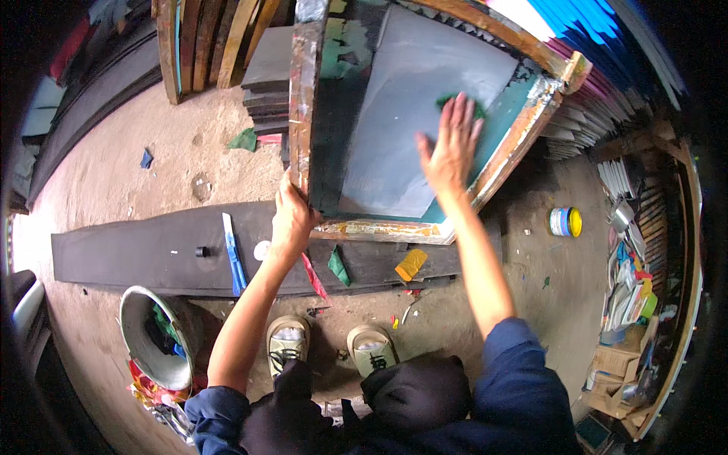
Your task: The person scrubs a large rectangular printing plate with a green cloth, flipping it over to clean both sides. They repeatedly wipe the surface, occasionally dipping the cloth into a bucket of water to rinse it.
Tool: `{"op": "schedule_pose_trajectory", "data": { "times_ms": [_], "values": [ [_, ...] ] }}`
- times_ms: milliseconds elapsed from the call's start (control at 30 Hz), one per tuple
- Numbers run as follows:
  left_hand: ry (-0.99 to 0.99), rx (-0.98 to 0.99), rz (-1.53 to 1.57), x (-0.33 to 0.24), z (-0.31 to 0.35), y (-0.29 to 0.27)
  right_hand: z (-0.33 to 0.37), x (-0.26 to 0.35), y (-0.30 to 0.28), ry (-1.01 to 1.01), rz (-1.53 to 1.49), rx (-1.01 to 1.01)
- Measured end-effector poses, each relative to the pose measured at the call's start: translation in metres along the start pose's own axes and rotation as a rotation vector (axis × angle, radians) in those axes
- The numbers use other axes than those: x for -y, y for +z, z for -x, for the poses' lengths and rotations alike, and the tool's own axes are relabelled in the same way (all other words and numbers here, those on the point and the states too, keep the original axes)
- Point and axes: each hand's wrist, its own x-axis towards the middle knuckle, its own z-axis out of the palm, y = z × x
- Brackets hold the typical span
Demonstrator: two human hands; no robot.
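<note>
Wooden frame [303, 114] gripped left [292, 216]; right [449, 148] flat (seemingly on green rag [452, 101])

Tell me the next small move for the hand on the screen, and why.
Probably sweep the right hand with the green rag down across the grey mesh. The rag sits pressed near the mesh's upper right edge, so most of the grey area lies below it, and the left hand grips the wooden frame at its lower corner, steadying it.

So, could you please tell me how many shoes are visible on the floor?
2: the left shoe and the right shoe, side by side on the dirt floor just below the dark board; none seem hidden.
</note>
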Motion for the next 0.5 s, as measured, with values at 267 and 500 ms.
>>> {"op": "schedule_pose_trajectory", "data": {
  "times_ms": [267,500],
  "values": [
    [0.086,0.019,-0.077,-0.004,0.000,0.004,0.082,-0.003,-0.013,0.009,0.189,0.291],
    [0.106,-0.040,-0.101,-0.010,-0.001,0.006,-0.042,-0.012,-0.035,0.182,0.175,-0.029]
  ]
}}
